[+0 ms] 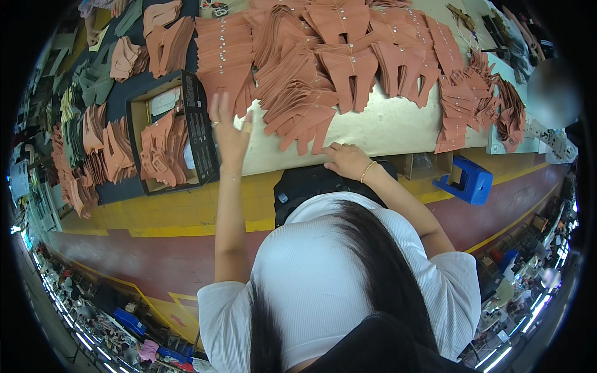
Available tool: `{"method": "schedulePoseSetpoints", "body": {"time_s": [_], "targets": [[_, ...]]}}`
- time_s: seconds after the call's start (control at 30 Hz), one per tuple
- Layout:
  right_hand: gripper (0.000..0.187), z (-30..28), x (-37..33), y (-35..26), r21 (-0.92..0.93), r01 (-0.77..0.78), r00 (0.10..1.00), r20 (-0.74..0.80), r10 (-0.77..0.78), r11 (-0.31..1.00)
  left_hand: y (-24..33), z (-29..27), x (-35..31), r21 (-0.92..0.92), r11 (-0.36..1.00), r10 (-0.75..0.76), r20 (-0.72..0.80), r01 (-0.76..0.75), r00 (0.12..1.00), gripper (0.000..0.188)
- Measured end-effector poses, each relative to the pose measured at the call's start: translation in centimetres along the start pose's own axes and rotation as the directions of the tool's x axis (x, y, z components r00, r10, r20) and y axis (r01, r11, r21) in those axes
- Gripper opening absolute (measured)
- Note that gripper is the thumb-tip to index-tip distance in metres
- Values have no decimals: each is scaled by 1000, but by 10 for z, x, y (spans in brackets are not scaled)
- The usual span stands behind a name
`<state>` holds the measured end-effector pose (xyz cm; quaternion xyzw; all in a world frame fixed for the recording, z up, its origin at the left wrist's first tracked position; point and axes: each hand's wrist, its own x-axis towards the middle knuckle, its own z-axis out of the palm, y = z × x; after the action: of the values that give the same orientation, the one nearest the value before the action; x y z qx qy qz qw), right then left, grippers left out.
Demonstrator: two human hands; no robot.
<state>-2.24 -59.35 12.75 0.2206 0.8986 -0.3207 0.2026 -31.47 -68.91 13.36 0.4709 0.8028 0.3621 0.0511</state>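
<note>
Many stacks of terracotta-brown cut pieces [311, 68] with small metal studs cover a beige table [385, 127]. My left hand [227, 127] is raised with fingers spread, just below one stack [227, 74] and beside an open black box [202, 124]; it holds nothing. My right hand [347, 160] rests at the near table edge with fingers curled, next to the lowest brown pieces [305, 127]. Nothing shows in its grasp. A gold bracelet sits on the right wrist.
The black box holds more brown pieces [163, 149]. Further brown and green pieces [93, 81] lie on a dark surface at left. A black seat or bag [305, 186] is under the table edge and a blue stool [469, 180] on the yellow-and-red floor.
</note>
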Motion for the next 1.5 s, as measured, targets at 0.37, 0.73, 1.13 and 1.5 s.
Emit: {"method": "schedulePoseSetpoints", "body": {"time_s": [0.37, 0.73, 1.13, 1.5], "targets": [[43, -10, -12, 65, -22, -148, 989, 26, 149, 989, 17, 106, -9, -50, 998, -28, 379, 50, 925, 91], [40, -34, 17, 111, 27, -154, 986, -66, 156, 988, 27, 97, -15, 23, 996, -94, 360, 92, 928, 83], [36, -127, 49, 218, -217, -461, 806, -507, 304, 861, 35, 84, 21, 89, 976, -217, 473, 199, 854, 66], [54, -210, 88, 256, -538, -461, 885, -221, 410, 705, 54, 77, -8, -111, 953, -224, 368, 282, 902, 70]]}}
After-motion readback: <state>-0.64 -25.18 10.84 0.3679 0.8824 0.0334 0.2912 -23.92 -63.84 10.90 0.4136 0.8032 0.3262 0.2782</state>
